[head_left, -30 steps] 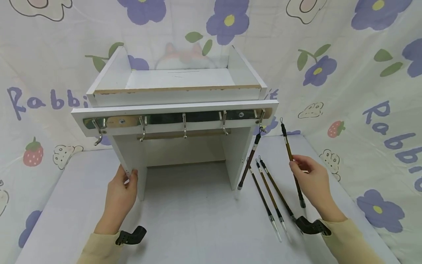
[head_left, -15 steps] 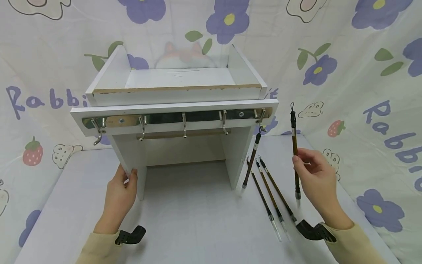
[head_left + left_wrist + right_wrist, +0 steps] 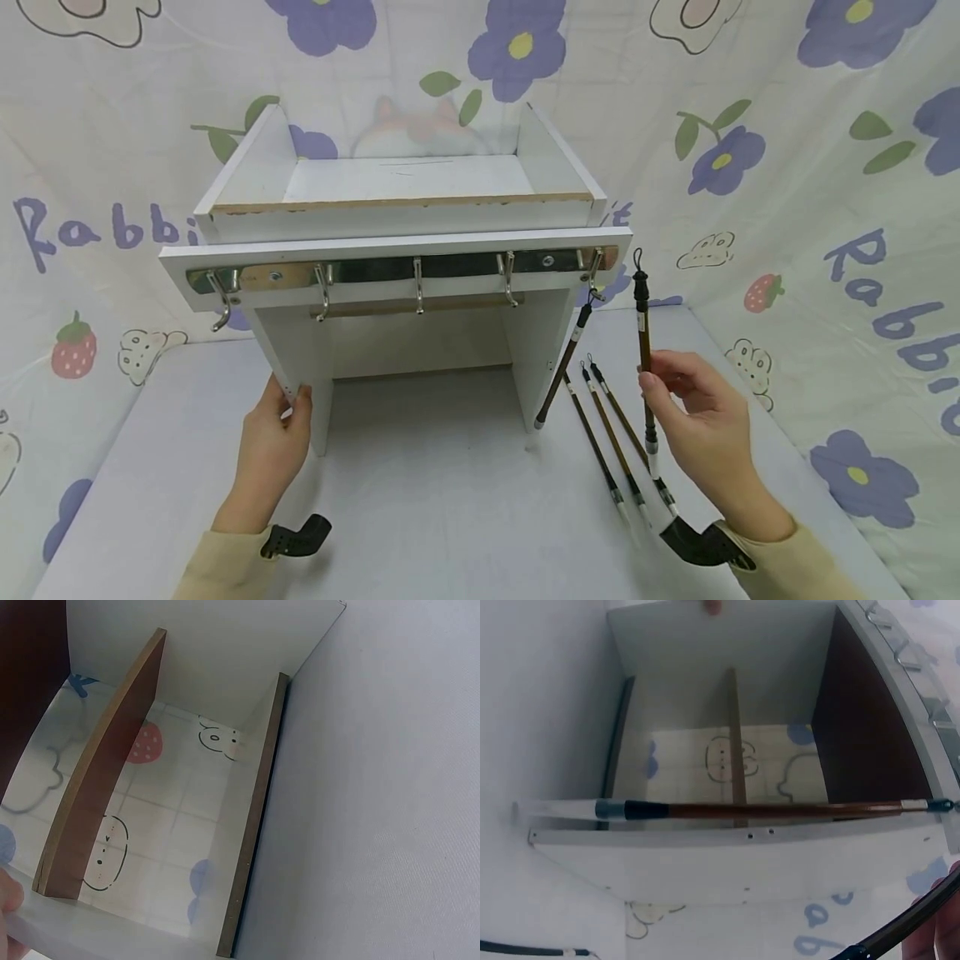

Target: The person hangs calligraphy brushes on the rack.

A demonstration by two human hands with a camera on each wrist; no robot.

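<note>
My right hand [image 3: 708, 425] pinches a calligraphy brush [image 3: 643, 325] midway along its handle. That brush stands nearly upright, cord loop on top and pale, covered tip below. Its dark handle [image 3: 922, 911] shows at the lower right of the right wrist view, with part of my fingers. Another calligraphy brush [image 3: 562, 367] hangs tilted by its loop from the rightmost hook [image 3: 596, 268] of a white wooden rack [image 3: 397, 246]. My left hand [image 3: 270, 454] grips the front edge of the rack's left side panel [image 3: 296, 350]; only its fingertips [image 3: 9, 896] show in the left wrist view.
Several metal hooks on a shiny strip [image 3: 450, 268] line the rack's front; the others bear nothing. Three brushes [image 3: 611, 425] lie on the white tabletop [image 3: 450, 500], between the rack and my right hand. A patterned cloth [image 3: 817, 275] forms the backdrop.
My right hand first raised its brush to the right, turning it upright, then carried it left toward the rack. The hanging brush has swayed. My left hand has stayed on the side panel.
</note>
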